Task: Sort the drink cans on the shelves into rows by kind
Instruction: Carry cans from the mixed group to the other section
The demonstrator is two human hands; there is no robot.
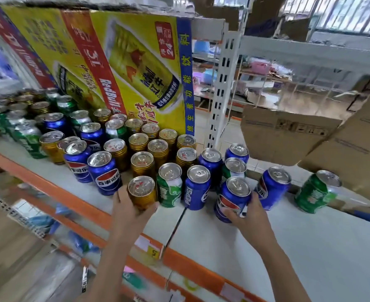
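Observation:
Mixed drink cans stand on a white shelf (310,236) with an orange front edge. My left hand (129,211) grips a gold can (142,191) at the front of the group. My right hand (248,216) grips a blue Pepsi can (232,198), tilted toward me. Between them stand a green-and-white can (170,185) and another blue Pepsi can (197,187). Several gold cans (157,149) cluster behind. To the right stand a blue can (273,188) and a lone green can (316,191).
A large yellow Red Bull carton (125,62) stands behind the cans. More blue, green and gold cans (49,125) fill the shelf's left part. Brown cardboard boxes (288,131) lean at the right. A white slotted upright (221,88) rises behind the shelf. Lower shelves hold goods.

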